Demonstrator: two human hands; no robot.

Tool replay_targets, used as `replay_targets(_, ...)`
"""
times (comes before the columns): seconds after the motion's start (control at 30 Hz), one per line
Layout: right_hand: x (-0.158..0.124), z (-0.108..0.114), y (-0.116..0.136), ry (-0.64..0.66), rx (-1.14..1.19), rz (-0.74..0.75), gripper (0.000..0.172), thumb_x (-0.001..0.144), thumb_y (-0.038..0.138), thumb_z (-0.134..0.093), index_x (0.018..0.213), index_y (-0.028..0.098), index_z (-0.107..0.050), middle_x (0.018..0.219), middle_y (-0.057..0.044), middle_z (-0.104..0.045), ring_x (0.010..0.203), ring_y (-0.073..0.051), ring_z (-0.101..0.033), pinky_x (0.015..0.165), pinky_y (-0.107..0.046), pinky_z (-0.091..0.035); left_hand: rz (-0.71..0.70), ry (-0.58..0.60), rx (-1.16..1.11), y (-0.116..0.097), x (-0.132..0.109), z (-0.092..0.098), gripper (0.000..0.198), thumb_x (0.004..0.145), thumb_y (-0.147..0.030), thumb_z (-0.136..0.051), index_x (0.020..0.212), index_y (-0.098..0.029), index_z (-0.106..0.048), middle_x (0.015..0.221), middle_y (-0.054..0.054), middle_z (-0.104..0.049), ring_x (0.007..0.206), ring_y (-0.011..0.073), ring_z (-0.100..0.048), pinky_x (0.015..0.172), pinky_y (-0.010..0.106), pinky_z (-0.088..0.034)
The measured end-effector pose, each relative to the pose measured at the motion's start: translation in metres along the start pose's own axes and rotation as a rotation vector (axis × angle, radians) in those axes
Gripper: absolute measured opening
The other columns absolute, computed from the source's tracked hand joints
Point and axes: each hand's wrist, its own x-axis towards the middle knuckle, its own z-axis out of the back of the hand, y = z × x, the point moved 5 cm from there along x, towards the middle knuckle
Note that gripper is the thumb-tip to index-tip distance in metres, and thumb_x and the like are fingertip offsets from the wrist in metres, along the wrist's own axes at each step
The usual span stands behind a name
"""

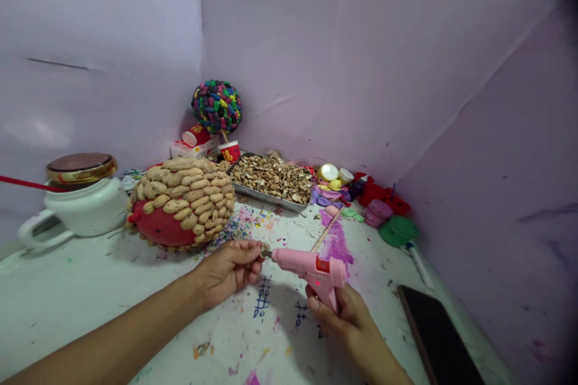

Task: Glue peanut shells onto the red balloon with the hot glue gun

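My right hand grips a pink glue gun by its handle, nozzle pointing left. My left hand pinches a small peanut shell piece right at the nozzle tip. Just behind my left hand sits a red ball partly covered with glued peanut shells. A metal tray of loose peanut shells lies further back in the middle.
A white pot with a gold lid stands at the left. A multicoloured shell ball on a stick stands at the back. Balloons, small jars and lids clutter the right. A dark phone lies near right. A thin stick lies on the white, paint-stained table.
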Motion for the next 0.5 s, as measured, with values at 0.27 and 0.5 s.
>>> replay_targets(0.27,-0.0007,0.0055,0.0025,-0.033,-0.014,0.013,0.025,0.073,0.042,-0.059,0.078,0.018,-0.054,0.062,0.003,-0.044,0.052,-0.011,-0.038,0.046,-0.022,-0.033,-0.066,0.023,0.013,-0.0045,0.003,0.0049,0.009,0.071,-0.002,-0.06,0.072,-0.011,-0.059,0.057,-0.002,-0.053,0.045,0.0057,-0.05,0.042,0.015,-0.042)
replay_targets(0.5,0.0004,0.007,0.0039,-0.017,-0.056,0.022,0.041,0.077,0.058,-0.049,0.072,0.017,-0.054,0.052,0.004,-0.04,0.047,-0.011,-0.036,0.045,-0.023,-0.03,-0.119,-0.01,0.014,-0.0054,0.0025,0.0066,0.012,0.072,-0.002,-0.059,0.076,-0.013,-0.059,0.059,-0.003,-0.052,0.046,0.0057,-0.05,0.043,0.016,-0.042)
